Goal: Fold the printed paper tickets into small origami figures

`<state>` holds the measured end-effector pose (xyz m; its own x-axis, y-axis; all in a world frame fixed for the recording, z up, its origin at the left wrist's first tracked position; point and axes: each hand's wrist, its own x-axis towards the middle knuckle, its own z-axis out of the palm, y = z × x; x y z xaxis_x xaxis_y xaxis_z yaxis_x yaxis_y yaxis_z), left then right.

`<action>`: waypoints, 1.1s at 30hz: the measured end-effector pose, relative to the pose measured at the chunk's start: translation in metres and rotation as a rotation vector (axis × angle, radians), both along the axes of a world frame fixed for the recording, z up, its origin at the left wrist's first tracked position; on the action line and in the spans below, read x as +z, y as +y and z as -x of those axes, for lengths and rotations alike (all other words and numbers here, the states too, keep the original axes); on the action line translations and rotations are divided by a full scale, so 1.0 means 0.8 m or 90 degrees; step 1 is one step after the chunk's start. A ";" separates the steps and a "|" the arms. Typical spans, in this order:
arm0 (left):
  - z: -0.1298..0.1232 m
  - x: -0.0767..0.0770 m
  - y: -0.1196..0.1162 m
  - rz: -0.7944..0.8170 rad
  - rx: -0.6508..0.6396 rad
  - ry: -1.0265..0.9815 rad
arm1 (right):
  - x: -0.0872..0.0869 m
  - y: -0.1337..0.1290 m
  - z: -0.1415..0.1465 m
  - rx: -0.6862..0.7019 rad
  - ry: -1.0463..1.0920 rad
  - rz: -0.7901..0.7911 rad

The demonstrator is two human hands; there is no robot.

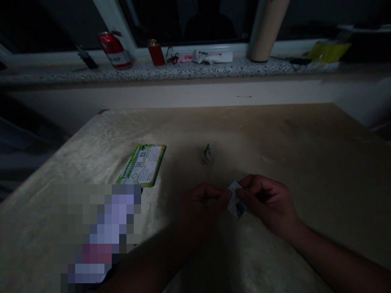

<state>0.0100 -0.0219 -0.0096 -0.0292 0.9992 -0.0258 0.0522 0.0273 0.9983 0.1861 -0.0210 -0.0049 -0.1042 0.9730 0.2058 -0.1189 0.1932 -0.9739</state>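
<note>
Between my two hands is a small piece of folded paper (236,208), pale with a dark striped print near its lower tip. My left hand (207,203) pinches its left edge with thumb and finger. On the other side, my right hand (269,199) grips the paper, thumb on top and fingers curled behind. Beyond the hands, a small folded paper piece (208,154) with green and white print stands on the table. A green printed packet (143,165) with white text panels lies flat to the left. The dim light hides finer folds.
The table (275,142) has a pale cloth-like cover. A blurred-out, phone-like shape (106,232) lies at the lower left. On the stone windowsill stand a red can (114,51), a red bottle (156,53), crumpled wrappers (214,57), a tall tube (269,32) and a yellow object (330,51).
</note>
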 end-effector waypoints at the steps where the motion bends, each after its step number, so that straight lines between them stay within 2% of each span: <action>1: 0.000 0.001 0.000 -0.011 -0.006 0.001 | 0.000 0.000 0.000 0.001 0.008 0.005; 7: 0.001 0.007 -0.002 -0.065 -0.034 0.028 | 0.001 0.003 -0.003 0.015 0.030 0.082; 11: 0.001 0.007 -0.002 -0.071 -0.034 0.048 | 0.006 0.005 -0.003 0.045 -0.026 0.098; 17: 0.004 0.002 -0.002 -0.053 -0.036 0.043 | 0.006 0.004 -0.005 0.045 -0.090 0.078; 24: 0.008 0.009 0.002 -0.029 -0.051 0.075 | 0.006 0.003 -0.008 0.034 -0.123 0.038; 28: 0.008 0.010 0.003 -0.041 -0.073 0.068 | 0.007 0.004 -0.007 0.040 -0.134 0.008; 33: 0.006 0.013 0.001 -0.074 -0.084 0.099 | 0.008 0.004 -0.005 0.006 -0.161 0.000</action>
<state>0.0050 -0.0208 0.0011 0.1076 0.9906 0.0847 0.2012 -0.1051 0.9739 0.1897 -0.0182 0.0012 -0.1615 0.9718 0.1718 0.1266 0.1930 -0.9730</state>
